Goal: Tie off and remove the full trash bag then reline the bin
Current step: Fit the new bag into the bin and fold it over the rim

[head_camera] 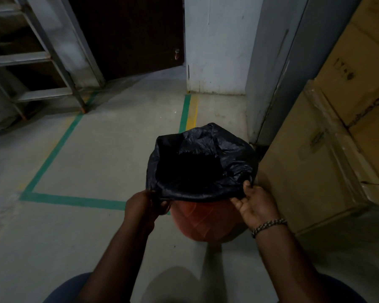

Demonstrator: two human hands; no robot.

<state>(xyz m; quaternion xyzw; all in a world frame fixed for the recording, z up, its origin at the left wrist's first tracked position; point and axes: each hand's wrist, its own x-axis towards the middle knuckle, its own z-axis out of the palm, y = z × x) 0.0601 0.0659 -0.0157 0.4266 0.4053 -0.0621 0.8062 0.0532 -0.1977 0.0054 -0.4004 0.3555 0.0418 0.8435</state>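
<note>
Both hands [144, 204] [253, 204] hold black bag [206, 162], mouth upward, over bin [204, 221].

Bag [204, 162] sits over the bin [204, 221] (boxes [328, 149] just right).

Dim indoor light, soft shadows, slight motion blur, wide-angle bend at edges, no glare

Open black bag [206, 162] over orange bin [202, 221]
</note>
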